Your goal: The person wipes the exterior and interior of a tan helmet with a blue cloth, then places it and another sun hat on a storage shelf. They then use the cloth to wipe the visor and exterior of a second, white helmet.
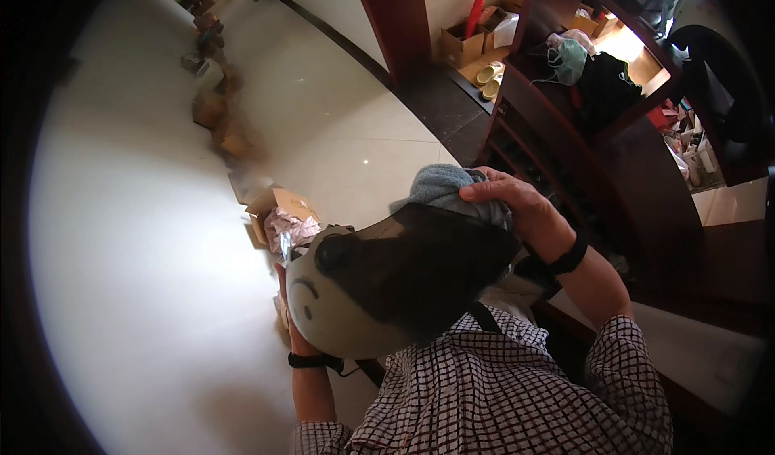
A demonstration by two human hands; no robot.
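Observation:
I hold a cream helmet [343,322] with a dark visor [440,253] and small face-like markings in front of my chest, tilted so the visor points up to the right. My left hand [299,338] supports it from its left side; most of the fingers are hidden behind the shell. A bunched grey-blue cloth [446,186] is gripped in my right hand [521,203] and lies against the visor's upper right edge. A dark strap [484,318] shows beneath the helmet.
On the pale floor beyond the helmet stands an open cardboard box [282,201] with pinkish stuff inside. A row of boxes [211,108] stretches away behind it. A dark red shelf unit [565,140] rises on the right, with yellow shoes [490,79] near its far side.

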